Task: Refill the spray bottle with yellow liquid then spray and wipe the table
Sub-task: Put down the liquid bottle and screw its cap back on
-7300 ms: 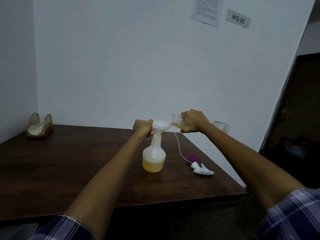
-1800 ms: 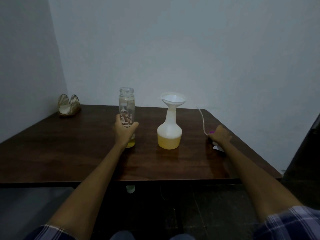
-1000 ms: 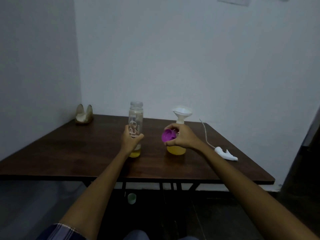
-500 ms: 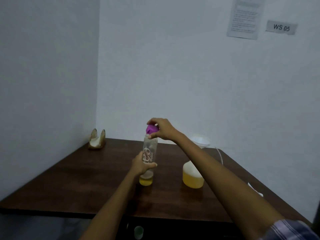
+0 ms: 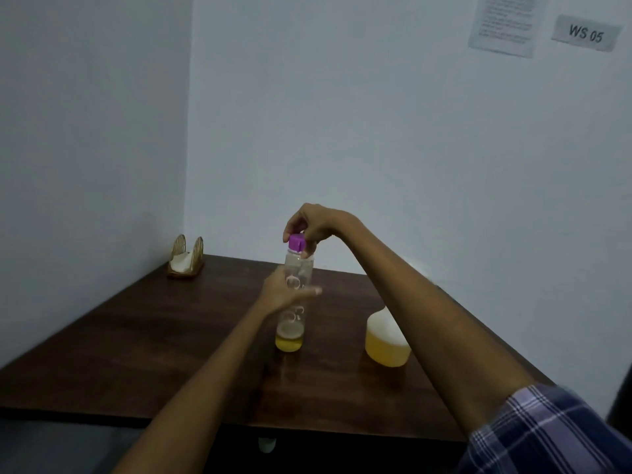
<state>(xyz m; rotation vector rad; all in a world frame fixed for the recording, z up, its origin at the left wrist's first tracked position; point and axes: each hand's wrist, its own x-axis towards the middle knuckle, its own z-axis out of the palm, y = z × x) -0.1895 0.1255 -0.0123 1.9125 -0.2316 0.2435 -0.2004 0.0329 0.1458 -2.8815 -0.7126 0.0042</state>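
A clear tall bottle (image 5: 294, 323) with a little yellow liquid at its bottom stands upright on the dark wooden table (image 5: 143, 340). My left hand (image 5: 284, 292) wraps its middle. My right hand (image 5: 313, 223) pinches the purple cap (image 5: 296, 242), which sits on the bottle's mouth. To the right stands the white spray bottle (image 5: 384, 340), about a third full of yellow liquid; my right forearm hides its neck and the funnel on top. The spray head is out of view.
A gold wire napkin holder (image 5: 186, 260) with white napkins stands in the far left corner of the table by the walls. A paper notice (image 5: 502, 22) and a "WS 05" label (image 5: 585, 33) hang on the back wall.
My right hand has brought the purple cap down onto the clear bottle's mouth. My left hand has slid higher up the bottle. The view has moved closer and shifted left.
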